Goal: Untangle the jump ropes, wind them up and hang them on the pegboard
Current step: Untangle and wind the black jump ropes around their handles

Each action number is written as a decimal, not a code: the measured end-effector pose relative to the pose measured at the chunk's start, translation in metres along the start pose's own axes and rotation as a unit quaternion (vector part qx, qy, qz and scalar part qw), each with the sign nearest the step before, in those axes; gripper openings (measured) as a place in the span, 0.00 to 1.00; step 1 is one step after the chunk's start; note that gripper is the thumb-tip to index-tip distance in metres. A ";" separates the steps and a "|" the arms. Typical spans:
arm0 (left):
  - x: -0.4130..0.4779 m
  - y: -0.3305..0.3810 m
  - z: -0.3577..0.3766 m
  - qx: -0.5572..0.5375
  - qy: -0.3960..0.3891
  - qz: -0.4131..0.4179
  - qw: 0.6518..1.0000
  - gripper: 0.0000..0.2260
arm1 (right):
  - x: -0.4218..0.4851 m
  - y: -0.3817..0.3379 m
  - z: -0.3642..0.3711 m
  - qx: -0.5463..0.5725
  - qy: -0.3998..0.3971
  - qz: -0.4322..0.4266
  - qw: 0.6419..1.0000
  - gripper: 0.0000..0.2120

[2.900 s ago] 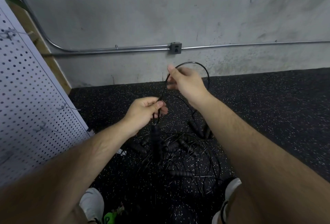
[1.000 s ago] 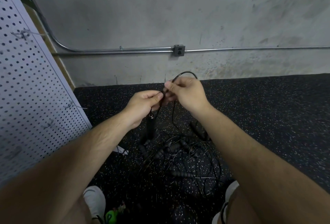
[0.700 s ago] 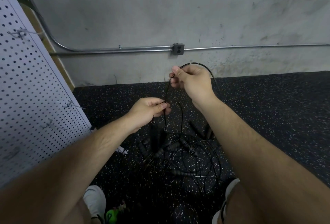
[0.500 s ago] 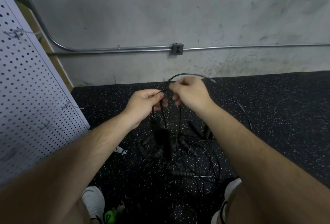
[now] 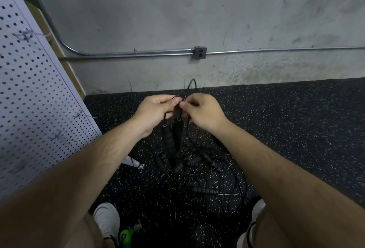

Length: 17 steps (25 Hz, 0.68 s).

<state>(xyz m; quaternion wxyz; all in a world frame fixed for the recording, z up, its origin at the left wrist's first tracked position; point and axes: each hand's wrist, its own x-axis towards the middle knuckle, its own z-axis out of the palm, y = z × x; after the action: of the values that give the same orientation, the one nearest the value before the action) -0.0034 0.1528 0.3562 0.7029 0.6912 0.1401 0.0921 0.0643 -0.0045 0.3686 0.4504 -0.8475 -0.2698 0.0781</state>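
Observation:
My left hand (image 5: pixel 156 111) and my right hand (image 5: pixel 203 112) meet fingertip to fingertip in front of me, both pinching the thin black cord of one jump rope. A small loop of that cord (image 5: pixel 191 86) arches above the hands. Two black ribbed handles (image 5: pixel 171 141) hang side by side just below my left hand. On the floor beneath lies a tangled pile of black jump ropes (image 5: pixel 199 174) with several more handles. The white pegboard (image 5: pixel 29 109) leans at the left, with metal hooks (image 5: pixel 83 115) sticking out.
Black speckled rubber floor (image 5: pixel 296 119) runs to a grey concrete wall carrying a metal conduit and an outlet box (image 5: pixel 199 52). My white shoes (image 5: pixel 106 220) stand on either side of the pile. A green object (image 5: pixel 126 236) lies by the left shoe.
My right hand lifted a length of cord up and brought it back to the left hand several times. A second handle now hangs beside the first under my left hand.

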 end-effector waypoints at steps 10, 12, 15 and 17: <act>-0.005 -0.007 0.004 0.096 -0.016 0.017 0.995 0.06 | 0.005 0.000 0.001 0.251 0.006 0.066 0.966 0.07; -0.003 -0.008 0.004 0.091 -0.010 0.016 0.996 0.06 | 0.003 0.002 0.001 0.234 -0.004 0.061 0.970 0.07; -0.002 -0.007 0.004 0.055 -0.001 -0.001 0.999 0.06 | 0.001 0.001 0.001 0.223 0.004 0.051 0.973 0.06; -0.002 -0.003 0.006 0.020 0.002 -0.013 1.000 0.07 | -0.001 -0.001 0.002 0.208 0.019 0.034 0.977 0.06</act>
<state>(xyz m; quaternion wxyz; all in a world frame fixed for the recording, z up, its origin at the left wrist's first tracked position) -0.0038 0.1461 0.3535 0.6897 0.7031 0.1527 0.0813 0.0631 -0.0032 0.3680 0.6188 -0.7454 -0.2099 0.1321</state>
